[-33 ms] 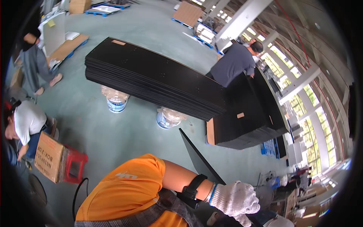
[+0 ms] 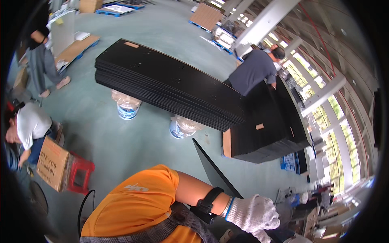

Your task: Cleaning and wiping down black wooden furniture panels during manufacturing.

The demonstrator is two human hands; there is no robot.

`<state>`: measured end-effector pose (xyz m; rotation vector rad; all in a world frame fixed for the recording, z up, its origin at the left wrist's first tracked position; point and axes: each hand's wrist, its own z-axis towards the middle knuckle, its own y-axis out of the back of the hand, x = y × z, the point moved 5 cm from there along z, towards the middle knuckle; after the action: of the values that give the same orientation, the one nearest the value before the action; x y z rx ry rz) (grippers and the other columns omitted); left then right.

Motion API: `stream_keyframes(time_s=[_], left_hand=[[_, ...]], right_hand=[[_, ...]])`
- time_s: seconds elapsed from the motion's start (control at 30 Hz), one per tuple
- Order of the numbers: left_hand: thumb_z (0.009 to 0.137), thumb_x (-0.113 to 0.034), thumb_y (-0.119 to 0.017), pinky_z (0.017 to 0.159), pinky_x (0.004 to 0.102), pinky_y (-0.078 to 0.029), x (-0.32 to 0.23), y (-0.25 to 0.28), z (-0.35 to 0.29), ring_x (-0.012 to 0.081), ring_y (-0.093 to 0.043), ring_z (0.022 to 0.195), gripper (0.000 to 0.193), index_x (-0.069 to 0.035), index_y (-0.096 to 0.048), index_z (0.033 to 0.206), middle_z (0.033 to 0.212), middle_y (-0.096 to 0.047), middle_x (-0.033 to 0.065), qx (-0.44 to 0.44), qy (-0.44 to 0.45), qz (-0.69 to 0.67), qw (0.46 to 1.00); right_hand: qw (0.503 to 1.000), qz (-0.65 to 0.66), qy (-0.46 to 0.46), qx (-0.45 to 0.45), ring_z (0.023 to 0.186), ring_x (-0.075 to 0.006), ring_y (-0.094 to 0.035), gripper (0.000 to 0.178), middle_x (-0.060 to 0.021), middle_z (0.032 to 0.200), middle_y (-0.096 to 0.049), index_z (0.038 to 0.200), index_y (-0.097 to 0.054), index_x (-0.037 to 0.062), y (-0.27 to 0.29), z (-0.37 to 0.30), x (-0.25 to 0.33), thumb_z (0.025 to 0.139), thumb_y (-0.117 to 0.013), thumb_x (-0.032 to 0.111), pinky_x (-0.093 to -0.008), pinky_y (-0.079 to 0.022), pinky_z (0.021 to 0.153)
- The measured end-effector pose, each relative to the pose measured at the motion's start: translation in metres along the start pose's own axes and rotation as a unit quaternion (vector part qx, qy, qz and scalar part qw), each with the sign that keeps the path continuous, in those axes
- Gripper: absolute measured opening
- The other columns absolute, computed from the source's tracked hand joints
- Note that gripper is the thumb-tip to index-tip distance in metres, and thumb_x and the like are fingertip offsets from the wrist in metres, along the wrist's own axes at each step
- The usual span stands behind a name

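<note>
My left hand [image 2: 254,216], in a white knit glove with a blue cuff edge, is at the lower right with its fingers curled and thumb pointing down. What lies inside the fingers is hidden. A long dark panel [image 2: 214,169] slants up behind my forearm, and its lower end passes out of sight behind the glove. Dark straps circle my bare forearm [image 2: 192,191] near the wrist. My right hand is not in view.
A stack of long black boards [image 2: 170,87] rests on wrapped buckets [image 2: 127,106]. Beside it stands another black stack [image 2: 259,141], with a person [image 2: 253,73] leaning over it. At left are a crouching person [image 2: 32,125], a carton [image 2: 52,164] and a red stool [image 2: 81,172].
The surroundings have shifted slightly right in my view. My left hand keeps its curled pose in almost the same place.
</note>
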<state>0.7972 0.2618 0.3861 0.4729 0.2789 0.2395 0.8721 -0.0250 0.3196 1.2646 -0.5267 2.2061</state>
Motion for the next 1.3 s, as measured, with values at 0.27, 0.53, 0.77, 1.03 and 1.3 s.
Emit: stream_keyframes(time_s=[0.27, 0.53, 0.77, 1.03, 1.3], left_hand=[[0.079, -0.054, -0.064, 0.06, 0.0408, -0.05, 0.021, 0.031, 0.01, 0.03, -0.061, 0.069, 0.051, -0.003, -0.06, 0.081, 0.075, -0.061, 0.0099, -0.07, 0.076, 0.082, 0.991], [0.087, -0.051, -0.058, 0.063, 0.042, -0.047, 0.1, 0.115, -0.067, 0.0344, -0.061, 0.072, 0.047, -0.004, -0.056, 0.089, 0.074, -0.058, 0.0124, -0.347, 0.22, 0.062, 0.91], [0.093, -0.057, -0.045, 0.074, 0.0385, -0.05, 0.154, 0.179, -0.182, 0.0261, -0.062, 0.08, 0.061, 0.001, -0.054, 0.109, 0.086, -0.061, 0.0127, -0.391, 0.337, 0.04, 0.856], [0.086, -0.071, -0.042, 0.07, 0.0327, -0.048, 0.195, 0.214, -0.315, 0.0191, -0.06, 0.075, 0.078, 0.005, -0.052, 0.099, 0.083, -0.067, 0.0116, -0.362, 0.657, -0.104, 0.654], [0.092, -0.054, -0.048, 0.034, 0.0241, -0.03, 0.234, 0.226, -0.36, 0.0092, -0.048, 0.041, 0.061, 0.004, -0.063, 0.082, 0.089, -0.072, 0.0134, -0.494, 0.66, -0.228, 0.517]], right_hand=[[0.994, 0.049, 0.047, 0.091, 0.12, -0.0367, -0.05, 0.075, -0.0251, 0.135, -0.046, 0.139, -0.04, 0.0029, -0.095, 0.042, 0.003, 0.088, -0.051, 0.057, -0.0482, -0.037, 0.104], [0.977, 0.093, 0.1, 0.163, 0.12, -0.0375, -0.049, 0.078, -0.027, 0.133, -0.046, 0.138, -0.04, 0.0022, -0.213, 0.059, 0.026, 0.086, -0.053, 0.059, -0.0492, -0.037, 0.103], [0.954, 0.053, 0.146, 0.256, 0.124, -0.0328, -0.046, 0.076, -0.0233, 0.137, -0.045, 0.139, -0.039, 0.002, -0.364, 0.064, 0.045, 0.089, -0.05, 0.057, -0.0435, -0.035, 0.105], [0.848, -0.158, 0.192, 0.467, 0.099, -0.0253, -0.062, 0.061, -0.0124, 0.107, -0.068, 0.113, -0.064, -0.0035, -0.597, -0.023, 0.075, 0.093, -0.048, 0.052, -0.0329, -0.044, 0.087], [0.625, -0.286, 0.477, 0.547, 0.087, -0.0382, -0.061, 0.064, -0.0204, 0.1, -0.065, 0.101, -0.066, 0.0026, -0.8, -0.157, 0.066, 0.096, -0.031, 0.056, -0.046, -0.046, 0.086]])
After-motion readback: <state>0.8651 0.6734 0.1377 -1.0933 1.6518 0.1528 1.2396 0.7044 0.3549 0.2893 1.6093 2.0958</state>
